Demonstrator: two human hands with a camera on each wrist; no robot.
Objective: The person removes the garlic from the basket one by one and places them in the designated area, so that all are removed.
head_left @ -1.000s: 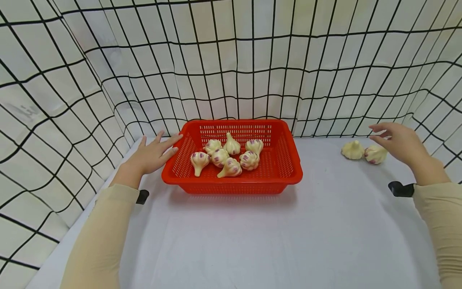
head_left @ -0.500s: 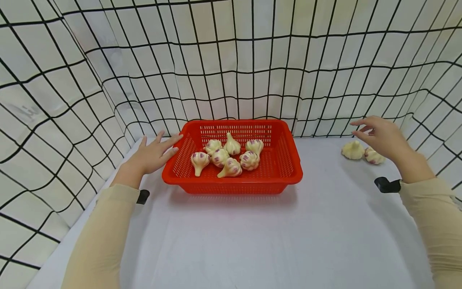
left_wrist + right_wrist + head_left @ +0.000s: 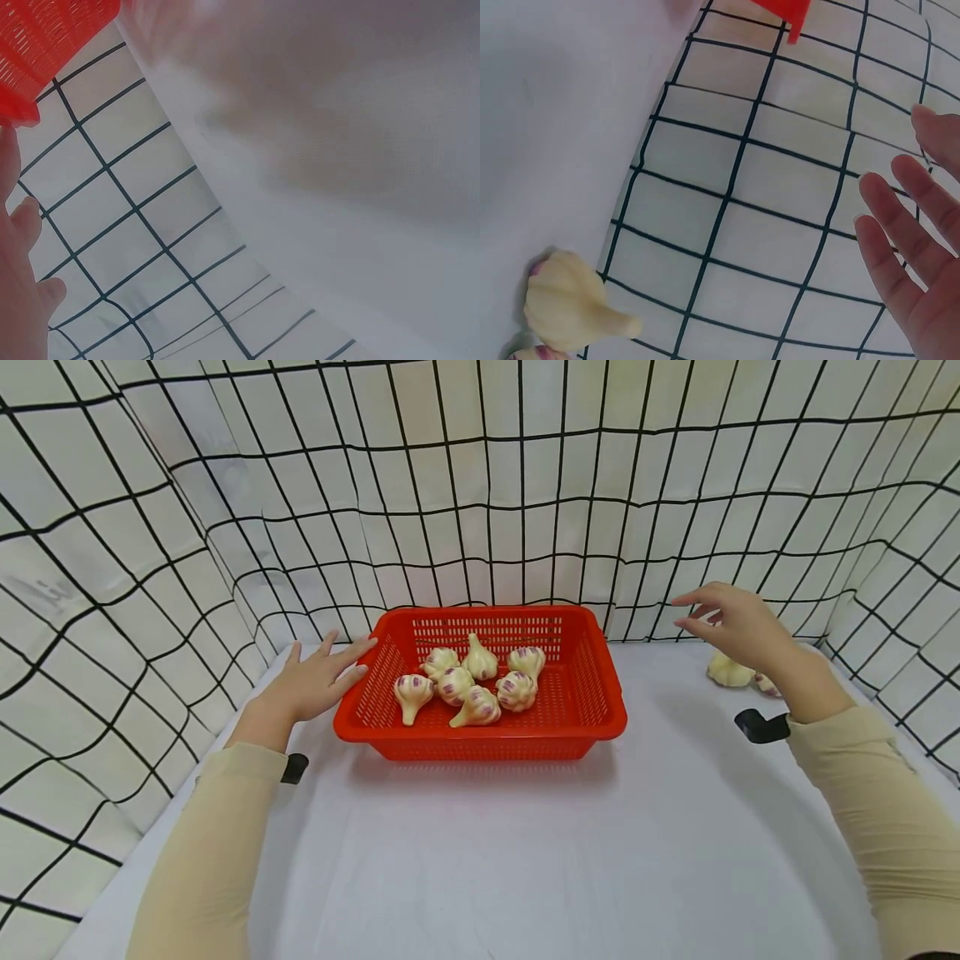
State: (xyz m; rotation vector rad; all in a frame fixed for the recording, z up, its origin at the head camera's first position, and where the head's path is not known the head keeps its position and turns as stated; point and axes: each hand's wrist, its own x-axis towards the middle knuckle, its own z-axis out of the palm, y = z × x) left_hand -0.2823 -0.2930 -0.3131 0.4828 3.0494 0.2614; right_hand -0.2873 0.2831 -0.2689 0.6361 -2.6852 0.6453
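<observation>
My left hand (image 3: 311, 685) rests its spread fingers on the left rim of a red plastic basket (image 3: 487, 745); in the left wrist view its fingertips meet the basket corner (image 3: 22, 112). Several garlic bulbs (image 3: 480, 706), cream with purple streaks, lie together in the basket's left and middle part. Above the table to the right of the basket hovers my right hand (image 3: 738, 622), fingers loosely bent and nothing in them. Two more garlic bulbs lie on the table by the netting: a pale one (image 3: 727, 670) and a purple-streaked one (image 3: 767, 685), partly hidden behind the right wrist.
Black netting (image 3: 525, 510) over white walls closes off the back and both sides. A white cloth (image 3: 480, 860) covers the table. Each wrist bears a small black mount (image 3: 761, 727).
My right hand has moved left, from over the two loose bulbs toward the basket. The left hand stays at the rim. The bulbs have not moved.
</observation>
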